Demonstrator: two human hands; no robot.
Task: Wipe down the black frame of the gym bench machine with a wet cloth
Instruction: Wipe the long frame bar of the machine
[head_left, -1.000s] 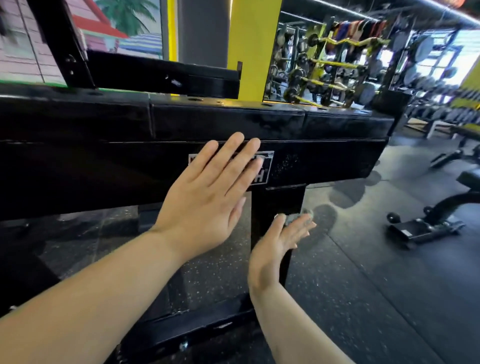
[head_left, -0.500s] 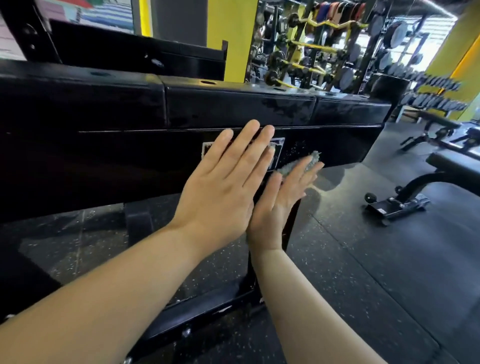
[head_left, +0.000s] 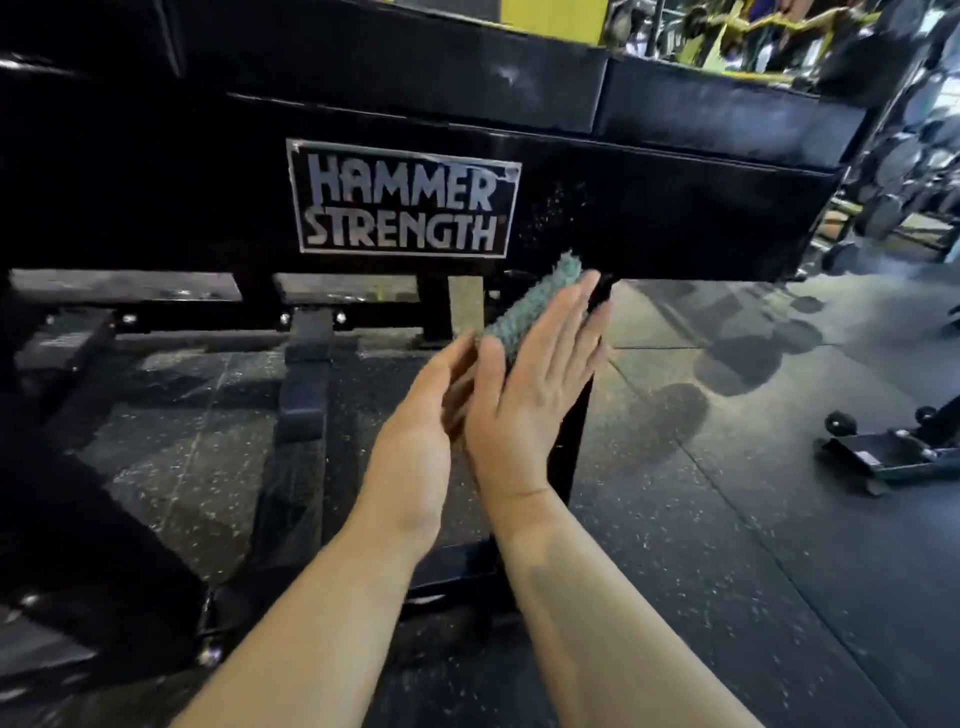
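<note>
frame (head_left: 649, 208): black | cloth (head_left: 540, 301): grey-green | floor (head_left: 753, 519): black, pale-speckled

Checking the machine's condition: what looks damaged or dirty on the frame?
The label has a scuffed, peeling upper right corner. Pale specks dot the black frame just right of it, above the cloth under the right hand. Nothing looks bent or broken.
</note>
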